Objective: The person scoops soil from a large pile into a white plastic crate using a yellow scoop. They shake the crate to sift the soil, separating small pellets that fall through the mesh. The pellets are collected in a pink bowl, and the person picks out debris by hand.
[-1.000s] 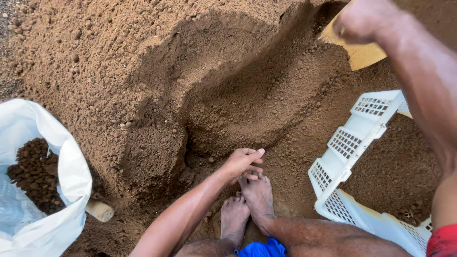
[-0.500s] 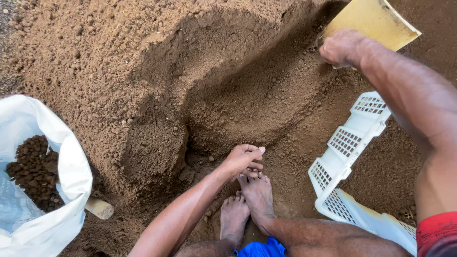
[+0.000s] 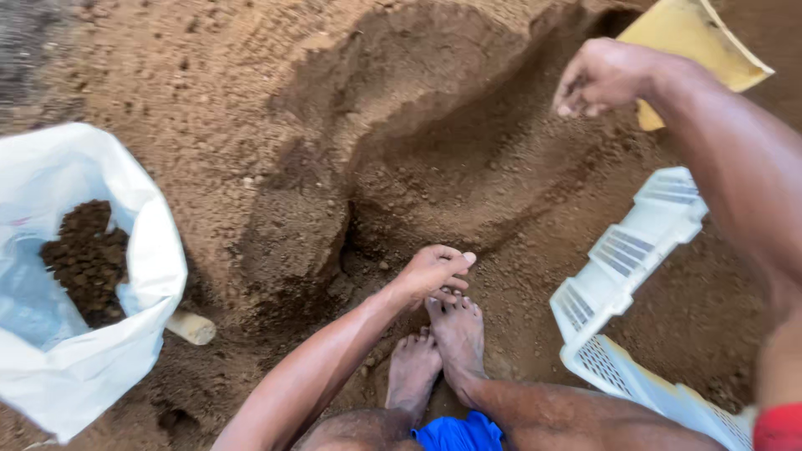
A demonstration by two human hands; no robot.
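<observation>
Head view | right hand (image 3: 606,77) clamped on yellow scoop (image 3: 697,50) over hollow dug in soil heap (image 3: 251,100) | left hand (image 3: 434,274) loosely curled, empty, on toes | white sack (image 3: 125,250) only part-filled with dark clumps | white crate (image 3: 635,250) beside

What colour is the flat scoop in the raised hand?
The scoop in the right hand is yellow, seen in the head view.

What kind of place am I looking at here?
Probably an outdoor soil or compost working spot: a big mound of loose brown soil, a white sack part-filled with dark clumps, and a white plastic crate on the ground.
</observation>
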